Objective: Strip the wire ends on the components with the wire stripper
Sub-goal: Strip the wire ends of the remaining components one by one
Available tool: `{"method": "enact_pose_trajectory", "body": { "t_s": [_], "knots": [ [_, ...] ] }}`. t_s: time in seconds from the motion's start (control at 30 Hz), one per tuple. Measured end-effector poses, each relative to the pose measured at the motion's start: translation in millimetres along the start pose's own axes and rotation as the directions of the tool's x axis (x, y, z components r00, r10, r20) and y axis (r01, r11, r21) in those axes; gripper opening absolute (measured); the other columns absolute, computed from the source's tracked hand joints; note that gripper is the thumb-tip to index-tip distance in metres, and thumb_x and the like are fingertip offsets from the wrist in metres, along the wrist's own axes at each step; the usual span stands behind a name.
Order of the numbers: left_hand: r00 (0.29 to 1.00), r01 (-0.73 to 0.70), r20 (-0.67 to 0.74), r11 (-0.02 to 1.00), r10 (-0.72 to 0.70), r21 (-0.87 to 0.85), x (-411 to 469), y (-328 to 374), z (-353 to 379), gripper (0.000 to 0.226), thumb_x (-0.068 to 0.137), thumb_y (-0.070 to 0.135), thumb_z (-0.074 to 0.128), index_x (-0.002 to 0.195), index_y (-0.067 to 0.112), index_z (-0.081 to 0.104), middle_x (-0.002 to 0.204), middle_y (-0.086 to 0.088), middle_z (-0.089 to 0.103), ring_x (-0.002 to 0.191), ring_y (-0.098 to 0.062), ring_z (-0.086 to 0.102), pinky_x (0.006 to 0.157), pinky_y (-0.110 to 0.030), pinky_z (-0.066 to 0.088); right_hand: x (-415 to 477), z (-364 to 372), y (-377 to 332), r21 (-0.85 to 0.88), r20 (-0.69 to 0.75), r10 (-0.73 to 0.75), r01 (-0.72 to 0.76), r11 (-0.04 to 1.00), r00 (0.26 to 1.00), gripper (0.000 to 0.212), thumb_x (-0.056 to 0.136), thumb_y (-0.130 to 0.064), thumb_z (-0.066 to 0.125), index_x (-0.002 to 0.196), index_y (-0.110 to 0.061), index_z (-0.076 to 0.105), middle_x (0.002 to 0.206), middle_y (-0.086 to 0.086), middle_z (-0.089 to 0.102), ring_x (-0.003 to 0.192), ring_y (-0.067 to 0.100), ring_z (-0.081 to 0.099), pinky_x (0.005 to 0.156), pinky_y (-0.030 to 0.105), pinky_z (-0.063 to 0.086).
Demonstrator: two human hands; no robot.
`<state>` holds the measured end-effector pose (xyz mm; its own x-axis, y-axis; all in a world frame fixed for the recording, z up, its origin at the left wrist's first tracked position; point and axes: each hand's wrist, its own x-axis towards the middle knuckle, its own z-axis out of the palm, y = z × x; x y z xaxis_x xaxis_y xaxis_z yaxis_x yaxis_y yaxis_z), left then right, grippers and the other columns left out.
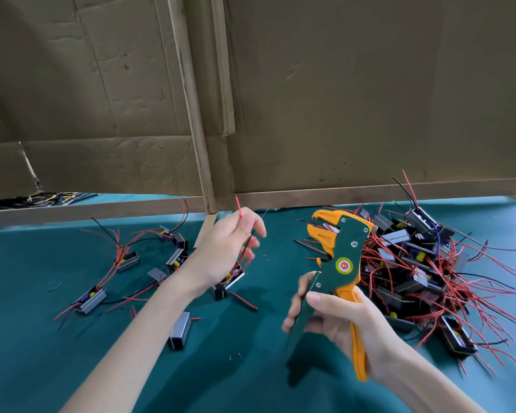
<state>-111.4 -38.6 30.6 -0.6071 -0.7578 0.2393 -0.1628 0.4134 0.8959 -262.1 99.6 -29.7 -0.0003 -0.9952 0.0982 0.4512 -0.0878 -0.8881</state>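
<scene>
I'm pinching the red wire (239, 210) upright in my left hand (221, 251), its component (231, 281) dangling below; my right hand (340, 320) is gripping the wire stripper (340, 260), gaping jaws pointing up-left, just right of that tip.

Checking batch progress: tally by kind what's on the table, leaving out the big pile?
Components, spread at left: 6
Component on the wire pinched by left hand: 1
Stripper, in right hand: 1
Total: 8
Pile at right: too tangled to count.
</scene>
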Motion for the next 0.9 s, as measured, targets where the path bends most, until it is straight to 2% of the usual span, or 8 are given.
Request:
{"method": "enact_pose_trajectory", "body": {
  "t_s": [0.1,0.17,0.27,0.37,0.47,0.67,0.77,0.9],
  "knots": [
    [0.986,-0.054,-0.117,0.896,0.117,0.44,-0.9,-6.8,1.4,0.039,0.098,0.042,0.03,0.092,0.032,0.067,0.097,0.003,0.038,0.102,-0.01,0.033,0.086,-0.017,0.026,-0.1,-0.4,-0.4,0.001,-0.015,0.02,-0.02,1.0,1.0,0.017,0.074,-0.011,0.071,0.088,-0.005,0.067,0.08,0.025,0.061,0.074,0.042,0.063,0.071,0.047,0.054],
    [0.986,-0.054,-0.109,0.858,0.127,0.511,0.2,-8.5,-1.5,0.035,0.101,0.033,0.036,0.103,0.027,0.07,0.093,0.003,0.034,0.099,-0.014,0.035,0.084,-0.02,0.025,0.0,0.3,0.1,-0.019,-0.015,0.037,-0.037,0.999,0.999,0.014,0.075,-0.01,0.069,0.088,-0.005,0.067,0.081,0.026,0.062,0.074,0.042,0.063,0.072,0.048,0.054],
    [0.997,-0.072,-0.01,0.934,0.081,0.351,0.0,-11.1,-4.8,0.03,0.101,0.025,0.043,0.122,0.022,0.065,0.09,0.007,0.046,0.085,0.001,0.052,0.076,-0.006,0.034,-0.9,1.3,1.1,-0.036,-0.002,0.061,-0.061,0.997,0.998,0.017,0.073,-0.014,0.072,0.088,-0.006,0.068,0.081,0.025,0.063,0.075,0.042,0.064,0.072,0.047,0.054],
    [0.994,-0.082,-0.059,0.991,0.089,0.11,-0.8,-13.2,0.0,0.032,0.093,0.017,0.058,0.124,0.014,0.063,0.094,0.013,0.064,0.083,0.015,0.059,0.076,-0.001,0.04,-0.7,2.4,1.4,-0.027,0.007,0.067,-0.067,0.997,0.998,0.019,0.072,-0.015,0.074,0.088,-0.006,0.069,0.082,0.025,0.063,0.075,0.042,0.064,0.071,0.047,0.054],
    [0.986,-0.067,-0.161,0.985,0.041,-0.161,-1.4,-15.1,4.7,0.03,0.083,0.017,0.067,0.113,0.018,0.065,0.072,0.002,0.073,0.074,-0.001,0.067,0.07,-0.01,0.048,0.6,2.0,0.4,-0.014,0.007,0.064,-0.064,0.998,0.998,0.021,0.072,-0.016,0.074,0.089,-0.005,0.069,0.082,0.025,0.063,0.075,0.042,0.064,0.071,0.047,0.054],
    [0.972,-0.054,-0.231,0.915,-0.043,-0.399,-0.6,-13.5,6.0,0.01,0.086,0.013,0.064,0.092,0.009,0.057,0.072,-0.006,0.073,0.071,-0.018,0.071,0.067,-0.023,0.056,0.6,1.1,-3.2,0.039,0.02,0.075,-0.075,0.996,0.997,0.015,0.071,-0.007,0.072,0.086,-0.004,0.069,0.081,0.027,0.061,0.076,0.044,0.063,0.076,0.05,0.054],
    [0.977,-0.07,-0.214,0.92,-0.015,-0.385,-1.3,-10.9,5.2,0.005,0.085,0.013,0.065,0.084,0.009,0.061,0.071,-0.004,0.071,0.068,-0.017,0.07,0.066,-0.022,0.056,-0.6,-0.7,-2.6,0.06,0.004,0.091,-0.091,0.994,0.996,0.017,0.073,0.003,0.067,0.09,0.001,0.065,0.081,0.028,0.062,0.087,0.049,0.066,0.084,0.055,0.054],
    [0.979,-0.136,-0.173,0.98,0.11,-0.147,-3.3,-4.3,6.3,0.011,0.085,0.006,0.068,0.078,0.015,0.067,0.071,0.002,0.071,0.061,-0.005,0.061,0.063,-0.014,0.049,-2.5,-1.3,-3.6,0.087,0.068,0.112,-0.118,0.989,0.991,0.022,0.075,0.003,0.071,0.095,0.001,0.063,0.09,0.031,0.064,0.098,0.052,0.064,0.084,0.055,0.054]
  ]
}}
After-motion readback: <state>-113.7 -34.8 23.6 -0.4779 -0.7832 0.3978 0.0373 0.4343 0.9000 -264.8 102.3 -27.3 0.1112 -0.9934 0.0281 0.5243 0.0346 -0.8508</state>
